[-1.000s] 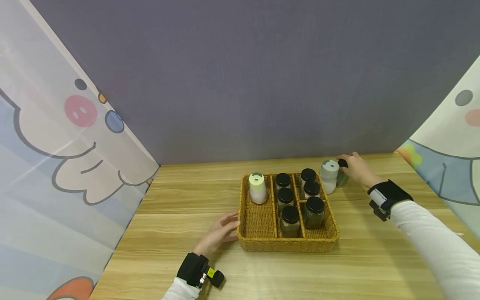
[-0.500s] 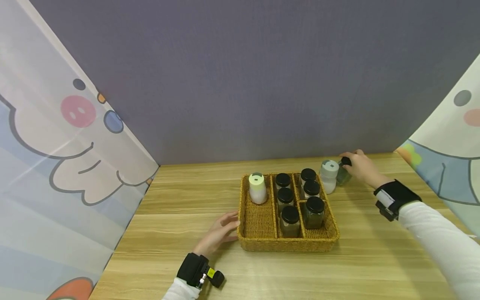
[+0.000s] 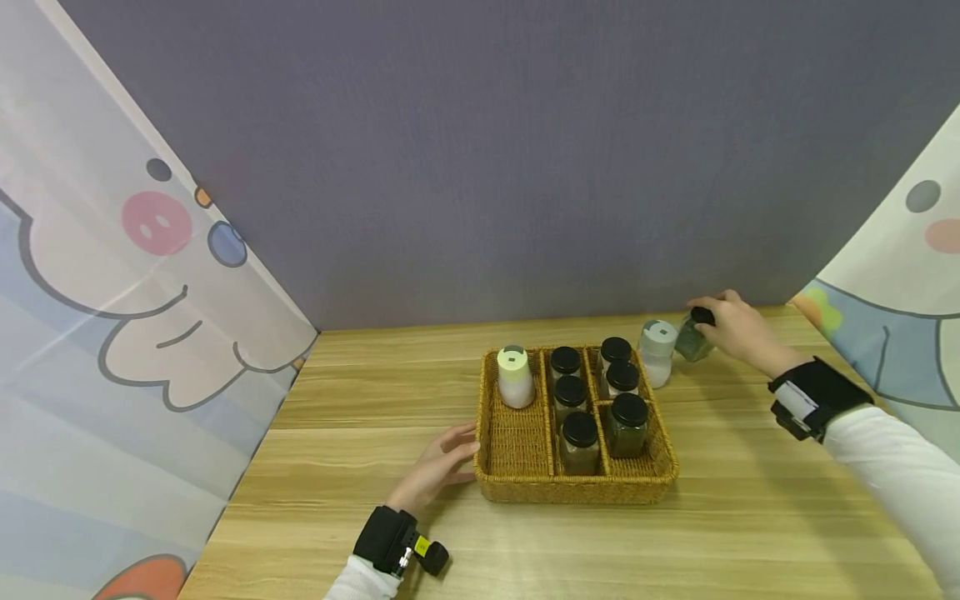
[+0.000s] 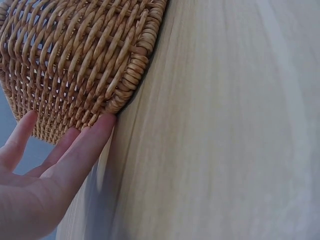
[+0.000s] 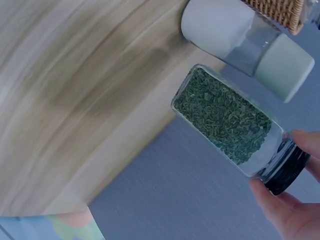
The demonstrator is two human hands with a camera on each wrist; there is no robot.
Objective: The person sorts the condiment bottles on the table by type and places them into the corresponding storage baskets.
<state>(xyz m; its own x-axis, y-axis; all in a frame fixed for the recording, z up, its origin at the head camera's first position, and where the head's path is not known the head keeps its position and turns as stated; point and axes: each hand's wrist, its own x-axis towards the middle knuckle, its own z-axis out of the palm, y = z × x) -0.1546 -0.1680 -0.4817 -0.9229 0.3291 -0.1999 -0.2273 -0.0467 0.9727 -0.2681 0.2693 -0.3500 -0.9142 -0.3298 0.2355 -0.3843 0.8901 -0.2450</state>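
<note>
Right hand (image 3: 738,332): fingers pinch the black cap of a glass herb jar (image 5: 227,120) of green flakes, held tilted clear of the worktop (image 3: 375,400), just right of a white bottle (image 3: 657,352) standing beside the wicker basket (image 3: 525,483). Left hand (image 3: 437,467): flat on the worktop, straight fingertips (image 4: 102,125) touching the basket's left wall, gripping nothing.
</note>
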